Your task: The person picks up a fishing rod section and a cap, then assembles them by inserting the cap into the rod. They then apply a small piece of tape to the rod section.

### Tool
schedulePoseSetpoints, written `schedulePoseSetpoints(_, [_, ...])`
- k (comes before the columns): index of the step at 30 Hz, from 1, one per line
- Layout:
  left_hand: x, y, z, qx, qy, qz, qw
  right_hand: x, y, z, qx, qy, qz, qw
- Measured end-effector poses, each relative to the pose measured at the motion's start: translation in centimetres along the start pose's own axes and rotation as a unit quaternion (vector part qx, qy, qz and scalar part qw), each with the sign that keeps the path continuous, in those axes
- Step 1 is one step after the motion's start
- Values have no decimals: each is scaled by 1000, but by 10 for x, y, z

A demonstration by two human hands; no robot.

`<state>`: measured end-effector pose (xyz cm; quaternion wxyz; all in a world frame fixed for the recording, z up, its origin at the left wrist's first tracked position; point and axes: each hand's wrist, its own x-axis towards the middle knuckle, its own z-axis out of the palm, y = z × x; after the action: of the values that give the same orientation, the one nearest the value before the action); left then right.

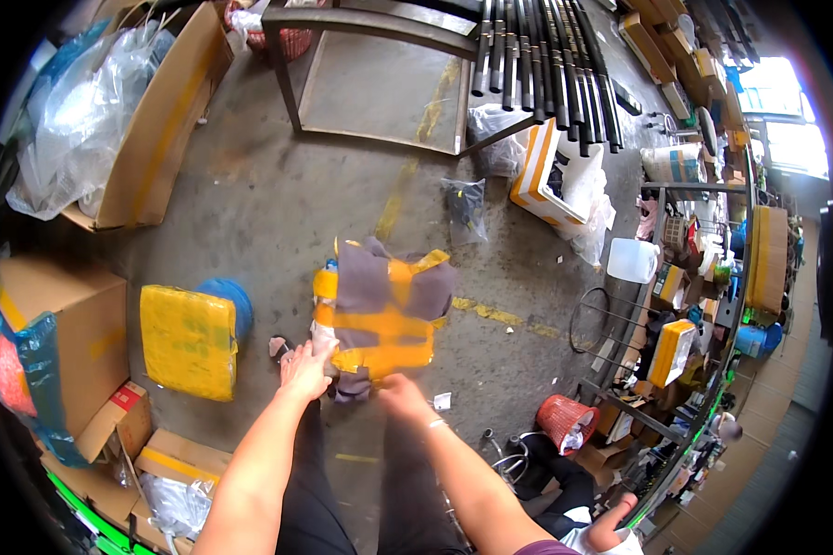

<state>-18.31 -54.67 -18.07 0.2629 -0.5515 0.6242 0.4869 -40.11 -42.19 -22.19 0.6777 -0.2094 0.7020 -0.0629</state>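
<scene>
In front of me is a padded bundle of grey-purple cloth (361,277), crossed by wide bands of yellow-orange tape (384,342). Its cloth edges are uneven, and what lies under it is mostly hidden. My left hand (305,372) lies against its near left edge, fingers stretched out and partly touching it. At the near edge of the bundle is my right hand (404,398), blurred by motion; its fingers and anything in them cannot be made out. To the left stands a yellow tape-covered block (188,342) beside a round blue object (230,303).
A metal frame (370,20) carries several black tubes (537,83) at the far side. Cardboard boxes (65,305) line the left. A white foam box (551,180) stands far right, with a red basket (566,421) nearer. Another person's hand (613,523) shows at lower right.
</scene>
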Motion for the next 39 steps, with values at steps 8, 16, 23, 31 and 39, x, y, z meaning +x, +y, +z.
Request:
schedulePoseSetpoints(8, [-40,-11,11,77,-26,-91,993,-104,55,-83,203,82,10,976])
schedulePoseSetpoints(16, [-181,-14,46,14,-28,-203,979,-194,173,-165,227,218,56,947])
schedulePoseSetpoints(23, [-258,33,84,9,-48,-218,975,-279,222,-258,276,221,90,931])
schedulePoseSetpoints(31, [-210,117,71,-110,-2,-169,979,-328,252,-277,343,242,142,897])
schedulePoseSetpoints(39, [-72,258,-62,-255,220,41,941,-327,209,-312,302,171,90,933])
